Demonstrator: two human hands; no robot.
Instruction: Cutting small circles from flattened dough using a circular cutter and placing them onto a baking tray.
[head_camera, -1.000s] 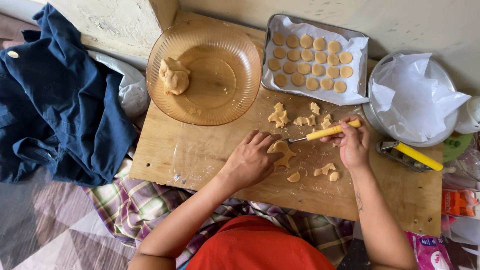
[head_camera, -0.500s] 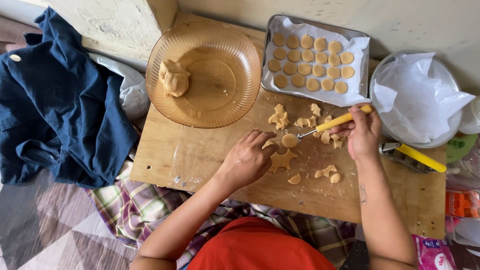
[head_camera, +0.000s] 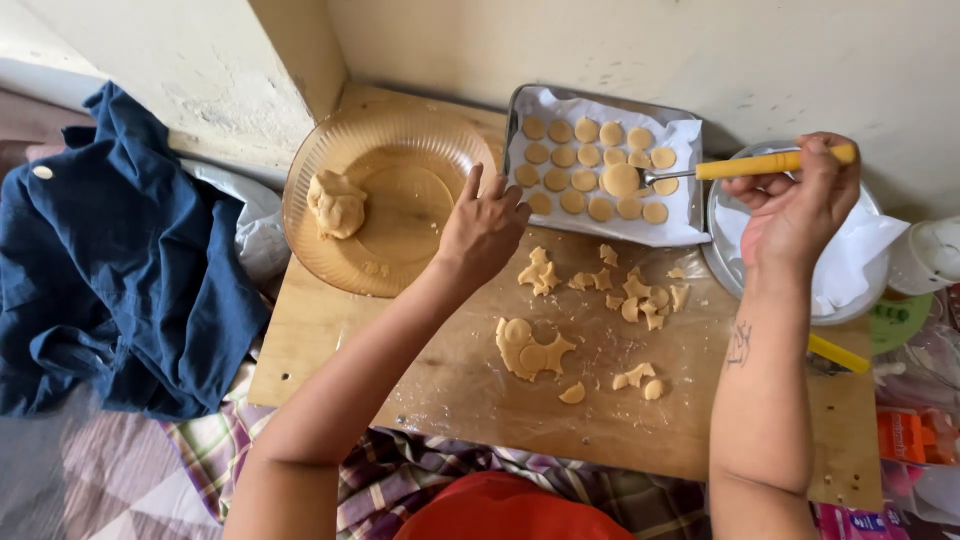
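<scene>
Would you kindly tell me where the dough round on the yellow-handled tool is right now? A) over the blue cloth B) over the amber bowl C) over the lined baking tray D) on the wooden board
C: the right hand holds the yellow-handled tool with its dough round over the lined baking tray.

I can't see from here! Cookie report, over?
Right hand grips yellow knife, a dough round on its blade over the tray. Left hand open, empty, by the bowl. Nothing blocking.

Bowl (head_camera: 400, 205) is set at board (head_camera: 470, 400) rear-left, dough lump (head_camera: 336, 203) in it. Lined tray (head_camera: 600, 165) is placed right of bowl, dough rounds (head_camera: 585, 180) on it. Dough scraps (head_camera: 590, 320) are scattered mid-board. Cloth (head_camera: 110, 270) is dumped left of board; lined plate (head_camera: 850, 260) right of tray.
</scene>
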